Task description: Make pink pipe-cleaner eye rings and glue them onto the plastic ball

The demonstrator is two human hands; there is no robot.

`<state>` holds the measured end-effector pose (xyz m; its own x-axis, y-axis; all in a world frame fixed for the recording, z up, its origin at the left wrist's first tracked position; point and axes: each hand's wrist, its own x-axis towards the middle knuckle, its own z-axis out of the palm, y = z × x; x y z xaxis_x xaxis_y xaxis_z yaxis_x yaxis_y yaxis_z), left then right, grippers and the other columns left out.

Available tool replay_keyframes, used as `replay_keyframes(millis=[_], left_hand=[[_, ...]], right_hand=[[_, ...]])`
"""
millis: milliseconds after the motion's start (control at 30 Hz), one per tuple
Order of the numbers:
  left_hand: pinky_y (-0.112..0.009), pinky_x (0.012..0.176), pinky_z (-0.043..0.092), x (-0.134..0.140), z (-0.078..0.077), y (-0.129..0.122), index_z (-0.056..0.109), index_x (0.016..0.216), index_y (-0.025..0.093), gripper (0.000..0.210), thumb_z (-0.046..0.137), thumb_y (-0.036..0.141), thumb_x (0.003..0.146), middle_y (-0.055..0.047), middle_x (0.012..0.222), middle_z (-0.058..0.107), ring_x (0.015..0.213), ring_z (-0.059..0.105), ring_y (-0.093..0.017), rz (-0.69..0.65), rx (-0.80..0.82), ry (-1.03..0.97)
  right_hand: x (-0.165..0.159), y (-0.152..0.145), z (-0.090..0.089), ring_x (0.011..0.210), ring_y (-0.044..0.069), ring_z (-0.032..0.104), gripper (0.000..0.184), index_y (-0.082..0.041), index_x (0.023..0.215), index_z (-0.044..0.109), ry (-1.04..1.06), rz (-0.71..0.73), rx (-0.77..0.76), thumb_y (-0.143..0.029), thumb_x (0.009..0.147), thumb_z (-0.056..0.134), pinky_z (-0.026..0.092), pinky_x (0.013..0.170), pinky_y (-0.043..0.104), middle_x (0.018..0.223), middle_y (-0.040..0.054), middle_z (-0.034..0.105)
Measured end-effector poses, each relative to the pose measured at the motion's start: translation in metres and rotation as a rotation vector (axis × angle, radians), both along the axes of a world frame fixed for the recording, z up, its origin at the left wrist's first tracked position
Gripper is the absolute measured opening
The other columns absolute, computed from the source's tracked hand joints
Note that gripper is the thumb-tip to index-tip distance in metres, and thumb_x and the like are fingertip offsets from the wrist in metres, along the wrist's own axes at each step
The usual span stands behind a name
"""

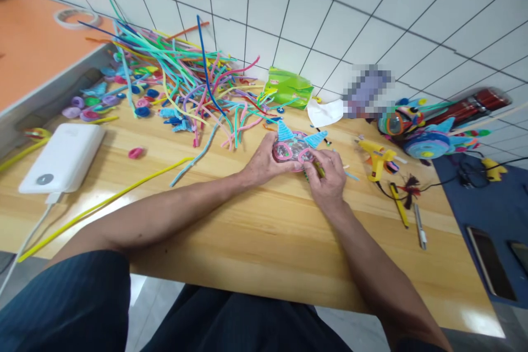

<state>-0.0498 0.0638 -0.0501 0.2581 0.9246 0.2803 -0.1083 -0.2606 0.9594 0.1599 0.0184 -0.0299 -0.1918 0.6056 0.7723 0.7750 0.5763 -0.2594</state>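
Between my hands is a round pipe-cleaner craft face (293, 148), with two blue pointed ears on top and pink rings on its front. My left hand (264, 162) grips its left edge, thumb along the bottom. The fingers of my right hand (327, 179) pinch its lower right side, close to the right pink ring. Something yellow-green shows beside the right fingers, too covered to name. Loose pipe cleaners (198, 77) in many colours lie in a tangled heap beyond my left hand.
A yellow glue gun (376, 159), a yellow cutter knife (399, 206) and a pen (420, 226) lie at right. Finished-looking pipe-cleaner crafts (427, 143) and a red flask (474, 105) stand behind. A white power bank (62, 158) with a cable sits at left. A green packet (289, 88) leans by the tiled wall.
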Motion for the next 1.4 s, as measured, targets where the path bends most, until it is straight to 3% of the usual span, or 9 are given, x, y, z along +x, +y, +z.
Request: replay_keyframes(millis=[133,300,467,667,767,933,1233,1400], left_hand=[[-0.049,0.106,0.062,-0.001,-0.002,0.002,0.055,0.139,0.022,0.089,0.100,0.063,0.074,-0.013,0.134,0.067,0.122,0.069,-0.030,-0.014,0.033,-0.009],[-0.050,0.110,0.060,-0.001,-0.007,0.004,0.057,0.139,0.022,0.089,0.101,0.063,0.073,-0.013,0.134,0.067,0.127,0.068,-0.031,0.005,0.046,-0.003],[-0.047,0.104,0.061,-0.001,-0.005,0.003,0.057,0.134,0.022,0.092,0.103,0.064,0.068,-0.010,0.126,0.067,0.118,0.069,-0.028,0.008,0.010,-0.008],[-0.043,0.098,0.062,-0.006,0.008,-0.002,0.057,0.128,0.021,0.071,0.092,0.065,0.084,-0.008,0.121,0.069,0.110,0.070,-0.025,-0.003,-0.018,-0.003],[-0.041,0.091,0.063,-0.007,0.011,-0.003,0.057,0.123,0.022,0.064,0.090,0.062,0.086,-0.005,0.112,0.069,0.101,0.069,-0.023,0.011,-0.032,0.037],[-0.041,0.094,0.061,-0.007,0.011,-0.005,0.057,0.119,0.023,0.055,0.087,0.059,0.089,-0.005,0.114,0.070,0.103,0.067,-0.022,0.021,-0.020,0.035],[-0.038,0.098,0.057,-0.008,0.013,-0.007,0.056,0.122,0.024,0.058,0.089,0.057,0.088,-0.004,0.117,0.067,0.108,0.066,-0.021,0.005,-0.083,0.016],[-0.041,0.101,0.061,-0.007,0.014,-0.006,0.052,0.129,0.023,0.076,0.097,0.059,0.079,-0.008,0.128,0.067,0.116,0.069,-0.025,-0.031,-0.074,0.003]], right_hand=[[-0.002,-0.001,0.000,0.102,0.027,0.074,0.036,-0.028,0.142,0.073,-0.025,0.003,0.035,-0.027,0.106,0.071,0.064,0.090,0.044,0.115,0.0114,0.076],[-0.001,-0.001,-0.002,0.098,0.026,0.073,0.033,-0.027,0.139,0.076,-0.030,-0.019,-0.027,-0.030,0.106,0.071,0.063,0.088,0.043,0.114,0.0117,0.075],[-0.003,0.000,-0.003,0.100,0.027,0.073,0.032,-0.027,0.138,0.076,-0.024,-0.037,0.007,-0.031,0.107,0.070,0.064,0.088,0.044,0.112,0.0112,0.074],[-0.008,-0.004,-0.003,0.100,0.027,0.073,0.037,-0.029,0.142,0.075,-0.020,-0.013,0.021,-0.029,0.105,0.073,0.065,0.087,0.044,0.114,0.0109,0.072],[-0.010,-0.007,-0.002,0.098,0.026,0.072,0.041,-0.031,0.144,0.075,-0.001,0.019,0.025,-0.025,0.103,0.075,0.064,0.085,0.043,0.113,0.0101,0.072],[-0.012,-0.009,0.000,0.097,0.026,0.072,0.038,-0.031,0.142,0.076,-0.019,-0.010,-0.018,-0.027,0.104,0.075,0.065,0.084,0.044,0.110,0.0096,0.071],[-0.015,-0.010,0.004,0.097,0.023,0.071,0.046,-0.030,0.148,0.072,-0.006,0.016,0.006,-0.021,0.104,0.077,0.064,0.082,0.038,0.112,0.0091,0.069],[-0.010,-0.011,0.000,0.102,0.026,0.072,0.042,-0.032,0.147,0.073,0.013,0.000,-0.069,-0.026,0.105,0.074,0.065,0.090,0.044,0.115,0.0098,0.071]])
